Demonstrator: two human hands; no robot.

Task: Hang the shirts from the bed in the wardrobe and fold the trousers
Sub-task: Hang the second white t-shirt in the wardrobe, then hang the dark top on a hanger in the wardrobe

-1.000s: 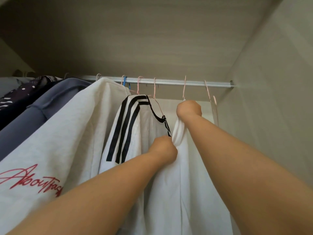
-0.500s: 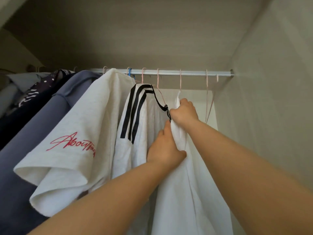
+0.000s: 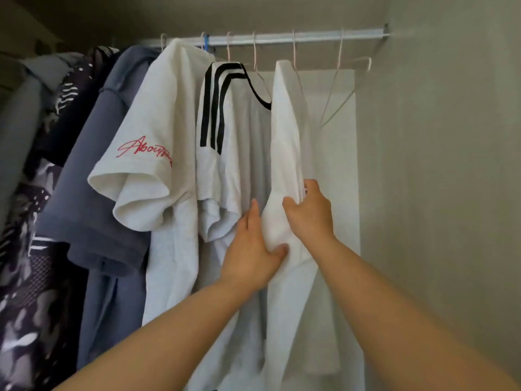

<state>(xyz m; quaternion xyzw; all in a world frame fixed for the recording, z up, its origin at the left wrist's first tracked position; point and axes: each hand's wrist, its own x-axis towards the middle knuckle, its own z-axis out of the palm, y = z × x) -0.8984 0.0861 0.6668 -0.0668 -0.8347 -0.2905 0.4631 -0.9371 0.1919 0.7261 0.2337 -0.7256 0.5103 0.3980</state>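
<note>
A plain white shirt (image 3: 284, 142) hangs on a pink hanger from the wardrobe rail (image 3: 282, 38). My left hand (image 3: 251, 249) holds its sleeve area from the left, thumb pressed into the cloth. From the right, my right hand (image 3: 308, 213) grips the same fold of white fabric. Left of it hang a white shirt with black stripes (image 3: 225, 131) and a white shirt with red lettering (image 3: 158, 136).
An empty pink hanger (image 3: 341, 86) hangs at the rail's right end, close to the wardrobe side wall (image 3: 437, 165). A blue-grey shirt (image 3: 95, 179) and dark patterned clothes (image 3: 31, 249) fill the left of the rail.
Both hands have slid down from the shirt's collar near the hanger to its sleeve, lower on the cloth. The view has tilted down, showing more of the hanging clothes.
</note>
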